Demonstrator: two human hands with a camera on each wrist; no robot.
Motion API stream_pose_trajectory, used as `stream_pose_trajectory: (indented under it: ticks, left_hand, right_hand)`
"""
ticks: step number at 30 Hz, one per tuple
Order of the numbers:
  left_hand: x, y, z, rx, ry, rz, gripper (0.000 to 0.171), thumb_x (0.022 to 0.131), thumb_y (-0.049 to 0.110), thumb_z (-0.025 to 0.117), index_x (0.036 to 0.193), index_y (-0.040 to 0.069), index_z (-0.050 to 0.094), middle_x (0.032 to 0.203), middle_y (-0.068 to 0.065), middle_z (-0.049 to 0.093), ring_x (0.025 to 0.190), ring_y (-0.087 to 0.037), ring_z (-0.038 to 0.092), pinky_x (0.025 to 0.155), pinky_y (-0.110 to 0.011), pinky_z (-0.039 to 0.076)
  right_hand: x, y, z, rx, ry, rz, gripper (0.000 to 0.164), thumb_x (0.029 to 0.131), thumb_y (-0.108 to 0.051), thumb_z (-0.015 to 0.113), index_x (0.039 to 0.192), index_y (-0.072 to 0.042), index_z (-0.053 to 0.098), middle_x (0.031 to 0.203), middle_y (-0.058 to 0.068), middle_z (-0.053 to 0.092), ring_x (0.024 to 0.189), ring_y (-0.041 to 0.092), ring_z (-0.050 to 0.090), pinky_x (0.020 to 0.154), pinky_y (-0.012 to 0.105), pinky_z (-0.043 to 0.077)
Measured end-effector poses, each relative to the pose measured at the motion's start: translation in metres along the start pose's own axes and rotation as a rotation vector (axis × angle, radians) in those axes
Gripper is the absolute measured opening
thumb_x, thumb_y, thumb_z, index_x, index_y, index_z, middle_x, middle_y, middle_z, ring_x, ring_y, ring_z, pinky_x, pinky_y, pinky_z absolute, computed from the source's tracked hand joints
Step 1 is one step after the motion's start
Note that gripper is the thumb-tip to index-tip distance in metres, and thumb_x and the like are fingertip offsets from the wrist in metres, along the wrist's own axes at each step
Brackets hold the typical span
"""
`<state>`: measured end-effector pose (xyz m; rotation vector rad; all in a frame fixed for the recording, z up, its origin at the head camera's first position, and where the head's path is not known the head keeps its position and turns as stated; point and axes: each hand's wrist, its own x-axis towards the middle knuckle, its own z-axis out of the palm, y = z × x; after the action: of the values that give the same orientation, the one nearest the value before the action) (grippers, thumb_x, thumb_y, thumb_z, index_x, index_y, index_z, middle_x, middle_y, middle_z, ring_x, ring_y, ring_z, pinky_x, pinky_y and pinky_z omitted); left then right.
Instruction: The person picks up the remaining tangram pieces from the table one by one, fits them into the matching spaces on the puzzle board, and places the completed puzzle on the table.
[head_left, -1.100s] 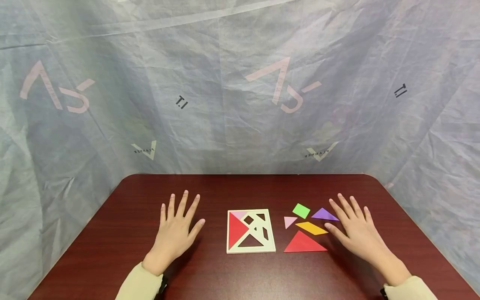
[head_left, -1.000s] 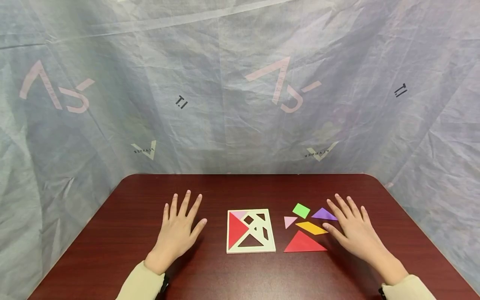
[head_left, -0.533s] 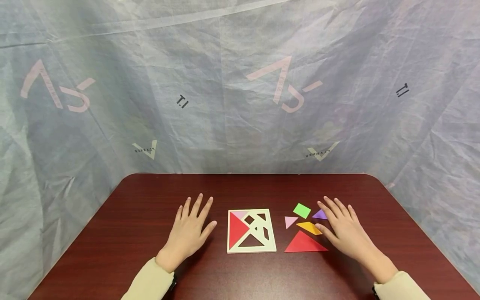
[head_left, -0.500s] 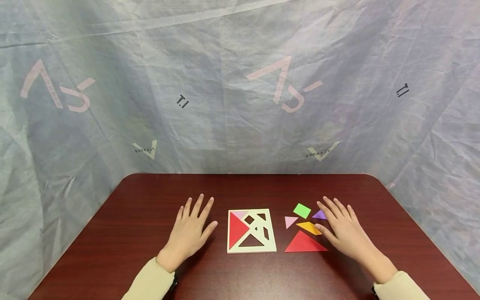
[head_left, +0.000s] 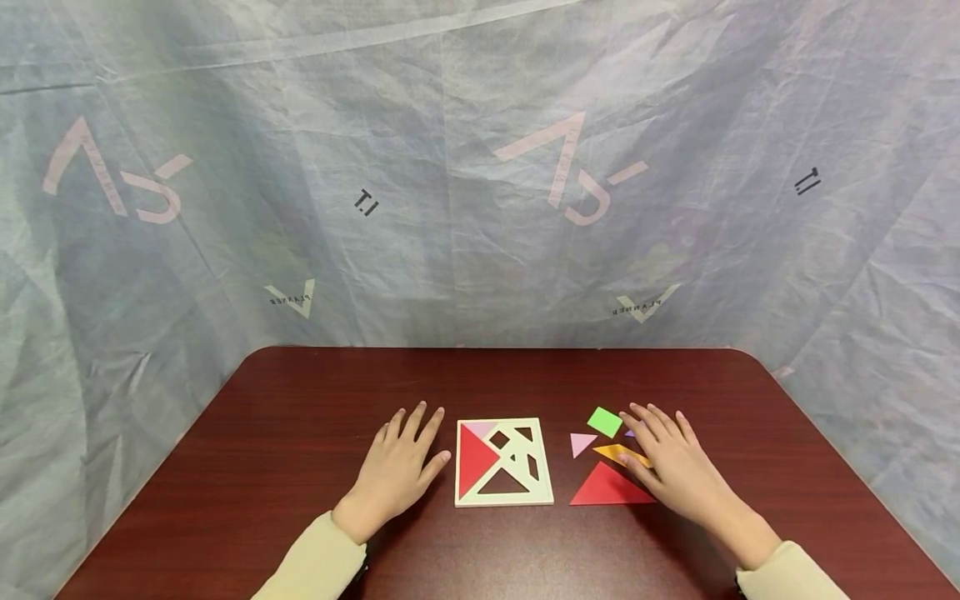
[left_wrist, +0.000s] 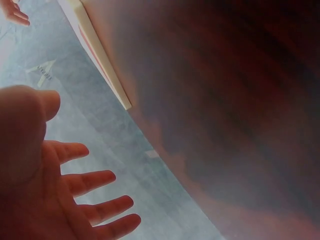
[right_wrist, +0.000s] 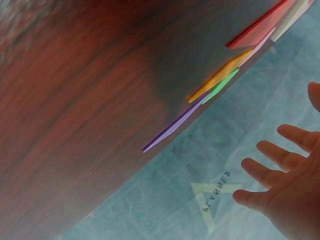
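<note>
A cream tangram board (head_left: 540, 493) lies mid-table, a large red triangle (head_left: 472, 462) and a pink piece (head_left: 480, 429) set into its left side and several cut-outs bare. To its right are a green square (head_left: 604, 422), a pink triangle (head_left: 581, 443), a yellow parallelogram (head_left: 617, 453), a red triangle (head_left: 606, 487) and a purple triangle (right_wrist: 175, 124). My left hand (head_left: 393, 471), fingers spread and holding nothing, is left of the board. Above the loose pieces hovers my right hand (head_left: 678, 462), also with nothing in it, hiding most of the purple triangle in the head view.
The dark red wooden table (head_left: 300, 400) has rounded far corners. Behind it and at both sides hangs a grey printed cloth (head_left: 450, 208). Light sleeves (head_left: 318, 558) cover the forearms.
Both hands have moved inward, the left one rightward to near the board, the right one leftward over the yellow, purple and red pieces. The board and pieces lie as before.
</note>
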<state>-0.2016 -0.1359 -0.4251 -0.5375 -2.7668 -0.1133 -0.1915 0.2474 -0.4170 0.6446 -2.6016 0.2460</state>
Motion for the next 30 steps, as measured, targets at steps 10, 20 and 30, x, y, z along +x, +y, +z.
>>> stream_pose_trajectory:
  ticks: [10, 20, 30]
  left_hand:
    - [0.004, 0.007, 0.005, 0.023, -0.026, 0.033, 0.055, 0.091, 0.043, 0.047, 0.137, 0.013, 0.042, 0.137, -0.015, 0.043, 0.121, -0.039, 0.043, 0.096, -0.049, 0.037]
    - [0.006, 0.013, 0.008, 0.061, -0.005, 0.079, 0.052, 0.09, 0.04, 0.051, 0.133, 0.011, 0.046, 0.13, -0.014, 0.05, 0.112, -0.036, 0.048, 0.089, -0.045, 0.042]
    - [0.006, 0.019, 0.013, 0.084, -0.006, 0.117, 0.05, 0.089, 0.039, 0.053, 0.129, 0.009, 0.05, 0.118, -0.013, 0.056, 0.104, -0.031, 0.052, 0.081, -0.042, 0.045]
  right_hand:
    - [0.002, -0.008, 0.007, -0.02, 0.017, -0.071, 0.053, 0.077, -0.029, 0.069, 0.121, -0.004, 0.055, 0.122, 0.014, 0.055, 0.118, 0.036, 0.046, 0.1, 0.057, 0.022]
    - [0.001, -0.014, 0.013, 0.008, 0.001, -0.13, 0.045, 0.078, -0.027, 0.07, 0.116, -0.006, 0.058, 0.112, 0.009, 0.058, 0.115, 0.032, 0.049, 0.099, 0.058, 0.025]
    - [-0.001, -0.016, 0.018, -0.021, -0.006, -0.205, 0.041, 0.077, -0.027, 0.071, 0.111, -0.007, 0.062, 0.109, 0.008, 0.059, 0.104, 0.028, 0.055, 0.088, 0.056, 0.038]
